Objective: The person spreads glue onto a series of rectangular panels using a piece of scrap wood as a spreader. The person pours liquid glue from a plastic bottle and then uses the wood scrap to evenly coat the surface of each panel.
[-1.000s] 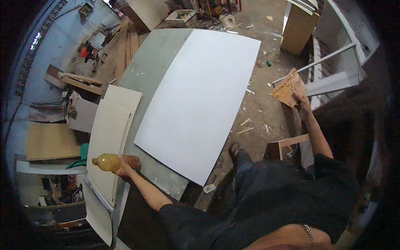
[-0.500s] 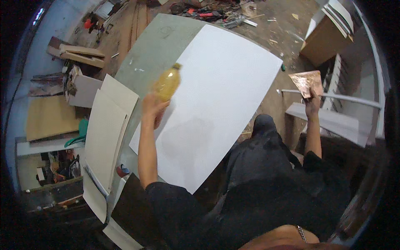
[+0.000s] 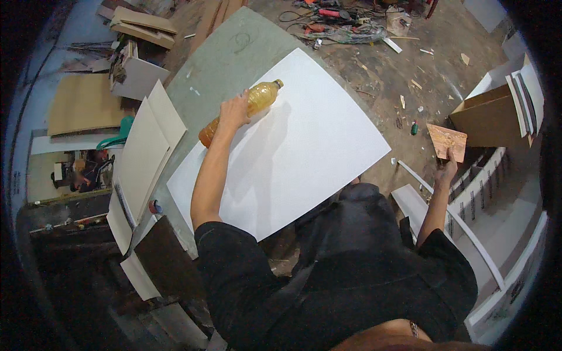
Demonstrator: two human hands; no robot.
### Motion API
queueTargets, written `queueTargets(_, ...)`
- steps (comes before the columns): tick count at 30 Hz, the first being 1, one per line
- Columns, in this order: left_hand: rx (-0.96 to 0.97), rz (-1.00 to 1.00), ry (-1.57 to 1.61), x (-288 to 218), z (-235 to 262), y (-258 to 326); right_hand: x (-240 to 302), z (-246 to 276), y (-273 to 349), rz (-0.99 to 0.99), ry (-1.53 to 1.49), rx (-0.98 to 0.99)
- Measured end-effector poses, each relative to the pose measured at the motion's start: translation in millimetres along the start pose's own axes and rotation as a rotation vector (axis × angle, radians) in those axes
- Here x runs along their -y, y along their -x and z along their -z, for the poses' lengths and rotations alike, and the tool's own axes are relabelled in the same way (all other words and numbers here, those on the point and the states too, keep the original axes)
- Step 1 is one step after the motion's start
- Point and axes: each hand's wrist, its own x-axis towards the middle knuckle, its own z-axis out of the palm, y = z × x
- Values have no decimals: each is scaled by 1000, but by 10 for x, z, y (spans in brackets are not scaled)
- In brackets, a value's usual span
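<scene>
My left hand [image 3: 234, 111] is closed round the middle of a plastic bottle [image 3: 263, 97] of yellow-brown liquid. The bottle leans well over, its capped end toward the far right; whether the cap is on tight I cannot tell. Beneath it a large white sheet [image 3: 316, 140] lies on a grey-green table [image 3: 246, 44], and a shadow of arm and bottle falls across the sheet. Out to the right, off the table, my right hand [image 3: 446, 171] pinches a small four-sided wood-grain piece [image 3: 448, 140] by its near edge.
Pale boards [image 3: 146, 158] lean along the table's left side, near a roll of tape [image 3: 154, 206]. Power tools and cords [image 3: 345, 23] lie on the floor beyond, with scraps and a small green bottle [image 3: 414, 128]. A brown box-like cabinet [image 3: 492, 114] and white frame [image 3: 477, 245] stand at right.
The bottle has tipped from nearly upright in the picture toward level, its capped end swinging right. The wood-grain piece has turned and sits lower in view. My head view has shifted too.
</scene>
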Motion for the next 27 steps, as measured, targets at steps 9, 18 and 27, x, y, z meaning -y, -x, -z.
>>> queueTargets(9,0,4,-82,-244,166,-641,22,-456,-449,-19,35,-86)
queueTargets(18,21,-21,-185,-457,272,-1163,-10,-322,-705,-57,30,-41)
queueTargets(27,42,-12,-131,-518,255,-1384,-775,-444,47,-649,-127,598)
